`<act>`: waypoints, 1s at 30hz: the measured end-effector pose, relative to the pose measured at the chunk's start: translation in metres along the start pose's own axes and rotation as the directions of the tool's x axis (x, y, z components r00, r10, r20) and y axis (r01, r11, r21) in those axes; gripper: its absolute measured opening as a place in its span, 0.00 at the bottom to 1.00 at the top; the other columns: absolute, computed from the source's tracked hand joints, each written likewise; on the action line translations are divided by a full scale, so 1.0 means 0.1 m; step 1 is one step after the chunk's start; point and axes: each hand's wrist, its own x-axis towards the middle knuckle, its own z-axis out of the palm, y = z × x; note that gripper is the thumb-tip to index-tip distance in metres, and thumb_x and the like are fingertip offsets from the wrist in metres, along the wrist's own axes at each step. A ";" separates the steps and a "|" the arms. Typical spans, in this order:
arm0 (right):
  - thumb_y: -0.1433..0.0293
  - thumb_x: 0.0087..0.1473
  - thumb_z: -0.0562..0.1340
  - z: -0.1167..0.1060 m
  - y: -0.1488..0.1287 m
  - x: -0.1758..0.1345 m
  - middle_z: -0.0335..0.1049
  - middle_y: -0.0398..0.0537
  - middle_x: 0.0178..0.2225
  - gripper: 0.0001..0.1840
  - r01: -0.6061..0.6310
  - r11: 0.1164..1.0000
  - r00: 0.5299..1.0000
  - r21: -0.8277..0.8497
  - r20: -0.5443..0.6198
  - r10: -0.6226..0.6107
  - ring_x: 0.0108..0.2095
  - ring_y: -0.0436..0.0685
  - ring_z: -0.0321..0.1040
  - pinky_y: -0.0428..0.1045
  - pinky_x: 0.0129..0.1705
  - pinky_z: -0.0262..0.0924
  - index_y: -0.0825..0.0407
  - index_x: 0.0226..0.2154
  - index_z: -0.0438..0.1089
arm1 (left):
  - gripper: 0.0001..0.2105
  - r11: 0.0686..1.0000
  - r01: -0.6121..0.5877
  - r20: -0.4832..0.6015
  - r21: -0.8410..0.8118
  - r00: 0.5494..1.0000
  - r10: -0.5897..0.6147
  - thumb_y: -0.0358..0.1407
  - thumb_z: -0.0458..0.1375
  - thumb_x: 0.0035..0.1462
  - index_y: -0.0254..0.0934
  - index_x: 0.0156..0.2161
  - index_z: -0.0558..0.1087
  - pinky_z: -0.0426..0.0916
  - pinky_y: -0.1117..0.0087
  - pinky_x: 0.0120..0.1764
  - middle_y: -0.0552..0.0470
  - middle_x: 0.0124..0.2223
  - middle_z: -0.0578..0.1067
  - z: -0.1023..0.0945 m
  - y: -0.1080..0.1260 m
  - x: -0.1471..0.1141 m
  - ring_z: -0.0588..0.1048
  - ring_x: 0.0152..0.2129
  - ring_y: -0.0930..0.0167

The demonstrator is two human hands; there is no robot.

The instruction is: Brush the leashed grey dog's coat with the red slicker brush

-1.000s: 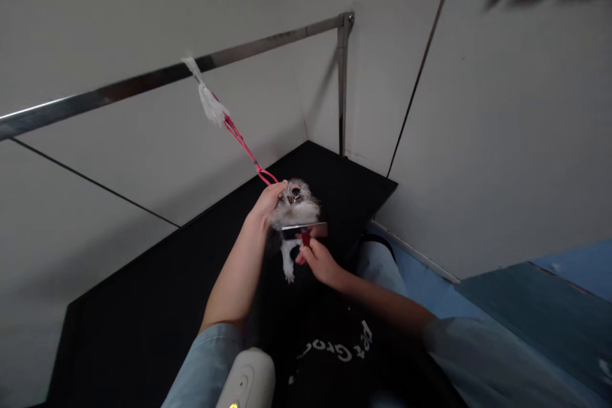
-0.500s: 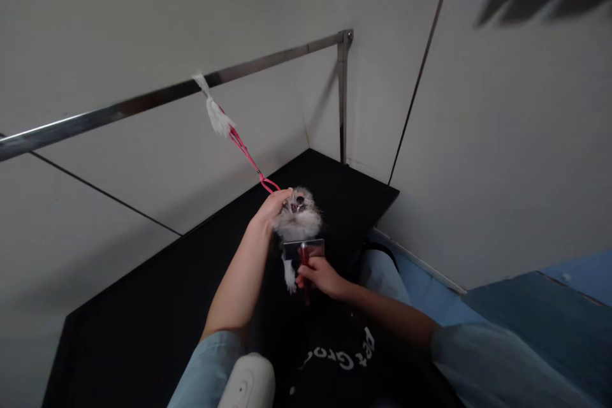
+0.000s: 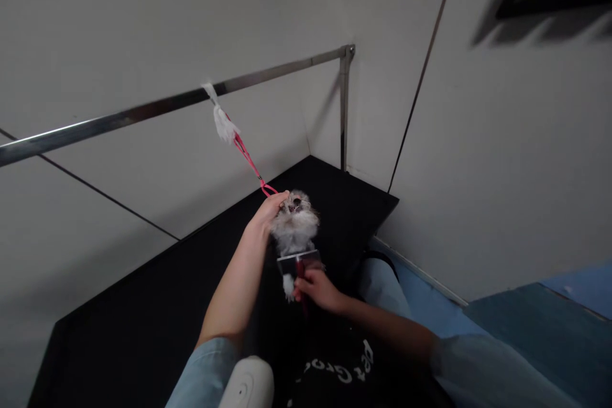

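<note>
"Since you've got the view, what's far L?"

"Steel bar (image 3: 143,110) along the wall (image 3: 95,25), rising to the R; black tabletop (image 3: 138,306) below."

"Anything tied on?"

"Yep, white cloth strip (image 3: 224,126) round the bar, pink lead (image 3: 245,154) running from it down twd a small gray-and-white dog (image 3: 295,226). Btm edge: rounded white device (image 3: 249,382), can't ID it."

"Next?"

"Left hand (image 3: 269,210), clamped on the side of the dog's head. Some fingers hidden."

"And the dog?"

"Abt mid-view, at the tabletop, muzzle tipped up, white forepaw (image 3: 288,287) showing low down."

"Any tool?"

"Slicker brush (image 3: 299,264), red handle, flat rect. plate just below the dog's fluffy chin. Can't tell if bristles touch fur."

"Who's got it?"

"Right hand (image 3: 318,289), fingers closed round the handle."

"Rest, going R?"

"Black apron (image 3: 382,389) w/ white lettering, btm; then blue floor (image 3: 444,312); dark frame (image 3: 549,6) on the wall, top R corner."
</note>
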 end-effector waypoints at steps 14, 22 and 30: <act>0.53 0.53 0.67 0.05 -0.12 0.07 0.74 0.48 0.26 0.20 0.056 0.997 0.983 0.053 -0.181 -0.046 0.27 0.53 0.70 0.48 0.32 0.65 0.54 0.26 0.71 | 0.12 1.000 0.008 0.021 0.001 1.000 -0.008 0.34 0.59 0.61 0.28 0.31 0.80 0.76 0.68 0.31 0.42 0.26 0.81 0.07 0.05 0.06 0.79 0.21 0.67; 0.52 0.54 0.65 0.08 -0.15 0.11 0.75 0.48 0.26 0.21 0.064 0.996 0.984 0.063 -0.172 -0.053 0.26 0.53 0.70 0.48 0.32 0.65 0.54 0.25 0.71 | 0.12 1.000 0.027 0.066 0.009 0.997 -0.027 0.34 0.59 0.62 0.27 0.32 0.80 0.76 0.66 0.32 0.41 0.28 0.82 0.10 0.07 0.07 0.80 0.23 0.65; 0.48 0.54 0.64 0.12 -0.14 0.00 0.75 0.50 0.26 0.23 -0.058 0.988 0.991 0.140 -0.115 0.074 0.25 0.56 0.71 0.50 0.28 0.64 0.51 0.26 0.69 | 0.13 0.998 -0.009 0.058 0.064 0.998 0.005 0.34 0.57 0.63 0.27 0.31 0.80 0.75 0.66 0.30 0.41 0.27 0.81 0.12 0.03 0.11 0.79 0.21 0.66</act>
